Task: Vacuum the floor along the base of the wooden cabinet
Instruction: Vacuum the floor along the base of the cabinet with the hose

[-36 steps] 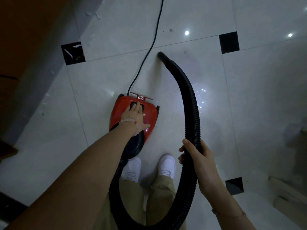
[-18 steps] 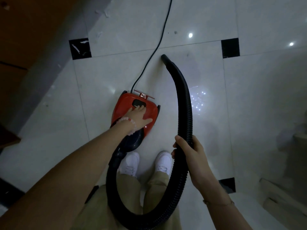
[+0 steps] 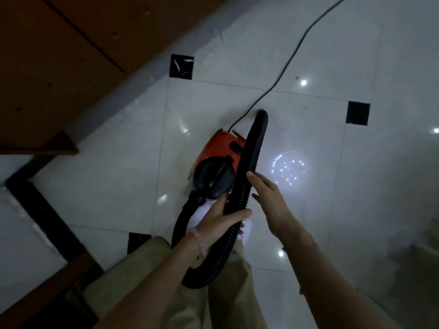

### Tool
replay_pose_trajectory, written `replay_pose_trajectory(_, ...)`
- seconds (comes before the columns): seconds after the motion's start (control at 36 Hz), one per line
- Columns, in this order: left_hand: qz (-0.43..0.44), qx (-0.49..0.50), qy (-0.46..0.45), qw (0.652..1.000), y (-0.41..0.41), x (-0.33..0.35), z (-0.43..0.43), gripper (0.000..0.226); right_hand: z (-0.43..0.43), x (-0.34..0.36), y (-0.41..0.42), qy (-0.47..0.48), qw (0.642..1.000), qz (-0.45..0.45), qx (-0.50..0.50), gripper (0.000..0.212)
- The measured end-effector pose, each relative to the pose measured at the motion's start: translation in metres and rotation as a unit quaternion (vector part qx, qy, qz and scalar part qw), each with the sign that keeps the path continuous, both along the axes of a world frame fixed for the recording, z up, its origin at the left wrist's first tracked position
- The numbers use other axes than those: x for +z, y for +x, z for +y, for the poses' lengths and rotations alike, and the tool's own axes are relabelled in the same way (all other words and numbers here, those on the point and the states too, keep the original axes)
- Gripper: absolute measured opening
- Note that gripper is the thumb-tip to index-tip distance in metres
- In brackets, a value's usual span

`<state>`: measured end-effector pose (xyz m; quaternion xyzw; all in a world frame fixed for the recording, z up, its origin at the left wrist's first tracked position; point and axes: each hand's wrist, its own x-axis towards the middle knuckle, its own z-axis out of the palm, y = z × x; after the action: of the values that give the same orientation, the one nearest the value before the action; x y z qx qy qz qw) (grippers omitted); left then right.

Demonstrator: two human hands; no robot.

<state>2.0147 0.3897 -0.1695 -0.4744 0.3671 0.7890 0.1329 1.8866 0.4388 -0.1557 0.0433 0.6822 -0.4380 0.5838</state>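
A small red and black vacuum cleaner stands on the white tiled floor ahead of my feet. Its black ribbed hose loops from its rear, past my legs and up over its right side, with the open hose end on the floor beyond it. My left hand grips the hose from the left. My right hand lies against the hose's right side with fingers straight. The wooden cabinet fills the upper left, its base running diagonally along the floor.
The black power cord runs from the vacuum toward the upper right. White scraps lie on a black inset tile near the cabinet base. A dark floor strip and wood pieces are at the lower left.
My left hand left the vacuum body and took hold of the hose. My right hand loosened its grip and now lies straight against the hose. The view swung toward the cabinet.
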Motion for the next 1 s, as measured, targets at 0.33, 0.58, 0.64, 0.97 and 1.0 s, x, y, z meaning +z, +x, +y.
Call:
replay_pose_trajectory(0.33, -0.017, 0.100, -0.133, 0.986, 0.074, 0.025, -0.003, 0.015, -0.088, -0.002, 0.055, -0.060, 0.995, -0.066, -0.051, 0.011)
replay_pose_trajectory(0.58, -0.026, 0.108, -0.156, 0.982, 0.136, 0.016, -0.009, 0.018, -0.131, -0.010, 0.123, -0.011, 0.996, -0.078, 0.037, 0.037)
replay_pose_trajectory(0.64, -0.016, 0.117, -0.154, 0.981, 0.148, 0.015, -0.011, 0.024, -0.140, -0.013, 0.137, -0.009, 0.994, -0.070, 0.083, 0.039)
replay_pose_trajectory(0.97, -0.048, 0.301, -0.030, 0.952, 0.194, -0.002, -0.039, 0.027, -0.210, -0.023, 0.227, -0.005, 0.938, -0.004, 0.345, 0.039)
replay_pose_trajectory(1.0, -0.050, 0.305, -0.022, 0.951, 0.198, -0.004, -0.042, 0.028, -0.214, -0.026, 0.231, 0.001, 0.937, -0.002, 0.350, 0.038)
